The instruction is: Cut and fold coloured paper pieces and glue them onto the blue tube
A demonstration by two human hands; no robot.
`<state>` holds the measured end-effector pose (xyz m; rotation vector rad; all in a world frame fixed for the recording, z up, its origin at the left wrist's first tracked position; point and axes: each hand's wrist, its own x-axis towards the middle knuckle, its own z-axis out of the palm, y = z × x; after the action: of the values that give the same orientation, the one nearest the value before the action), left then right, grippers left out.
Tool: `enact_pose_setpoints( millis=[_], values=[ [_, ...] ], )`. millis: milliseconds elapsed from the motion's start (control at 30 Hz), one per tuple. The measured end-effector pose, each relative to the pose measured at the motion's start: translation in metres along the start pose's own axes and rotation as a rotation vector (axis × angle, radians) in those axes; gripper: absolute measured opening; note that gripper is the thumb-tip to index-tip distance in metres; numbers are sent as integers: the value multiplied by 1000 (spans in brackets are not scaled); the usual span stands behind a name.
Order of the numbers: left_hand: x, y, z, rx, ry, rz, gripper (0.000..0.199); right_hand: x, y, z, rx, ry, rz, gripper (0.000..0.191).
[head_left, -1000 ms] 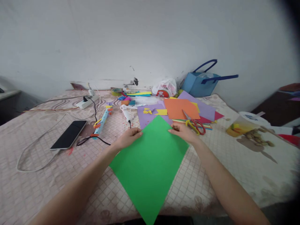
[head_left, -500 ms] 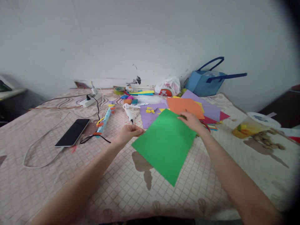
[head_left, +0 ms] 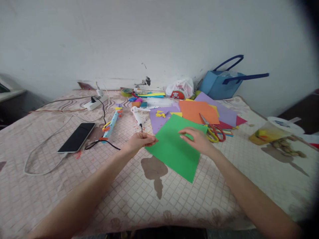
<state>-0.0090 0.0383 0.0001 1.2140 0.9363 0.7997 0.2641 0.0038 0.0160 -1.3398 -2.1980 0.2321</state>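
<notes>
The green paper is lying around the middle of the table. The left hand is bunching its fingers at the paper's left side; I can't tell if they're gripping. The right hand is hovering over it, fingers a little apart. Scissors are resting just beside. A blue bag is standing near the back right corner.

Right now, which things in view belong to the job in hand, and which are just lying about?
Belongs, as I judge it: green sheet, beneath the right hand and by the left hand; probably scissors and orange sheet, close by.

Lying about, apparently: phone, power strip, bag, cup.
</notes>
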Motion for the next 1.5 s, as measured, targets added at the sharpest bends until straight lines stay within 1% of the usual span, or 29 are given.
enact_pose_setpoints(
  millis=[67,100,167,267,333,400,500,533,600,733,800,933,1033,1133,1233,1300,1400,1467,1500],
  values=[
    [-1,0,2,203,59,88,31,-25,-22,1,16,-102,-19,18],
    [-2,0,3,305,79,133,34,-38,-32,3,20,-133,-33,21],
    [-5,0,5,484,63,225,34,-64,-48,9,7,-178,-42,34],
    [-8,0,9,684,-83,359,26,-94,-61,21,-93,-180,-62,40],
    [-11,-1,12,805,-179,426,28,-107,-62,27,-160,-163,-57,44],
    [-14,-2,15,892,-290,492,33,-112,-59,29,-208,-142,-59,50],
    [-20,-6,20,918,-481,608,46,-113,-53,26,-239,-139,-92,54],
    [-22,-8,22,919,-523,638,49,-113,-50,25,-234,-140,-105,53],
    [-27,-12,26,945,-550,678,51,-114,-44,20,-201,-134,-112,50],
    [-33,-19,28,1039,-499,780,46,-121,-25,10,-51,-56,-59,36],
    [-32,-20,25,1090,-478,811,40,-126,-14,5,59,-52,-30,32],
    [-33,-17,14,1183,-485,816,32,-136,2,-2,217,-69,19,24],
    [-39,-15,8,1175,-463,796,22,-139,7,-5,261,-77,26,21],
    [-47,-18,6,1128,-401,739,21,-135,6,-6,265,-86,25,19],
    [-51,-25,9,1021,-284,672,19,-130,4,-5,238,-59,62,14],
    [-51,-29,11,930,-197,605,18,-128,2,-3,207,-3,157,10],
    [-46,-31,15,865,-54,446,17,-126,1,0,192,59,353,13],
    [-41,-29,19,863,9,355,20,-126,1,2,215,69,445,16],
    [-39,-28,21,863,21,329,20,-126,0,3,226,73,475,18]
  ],
)
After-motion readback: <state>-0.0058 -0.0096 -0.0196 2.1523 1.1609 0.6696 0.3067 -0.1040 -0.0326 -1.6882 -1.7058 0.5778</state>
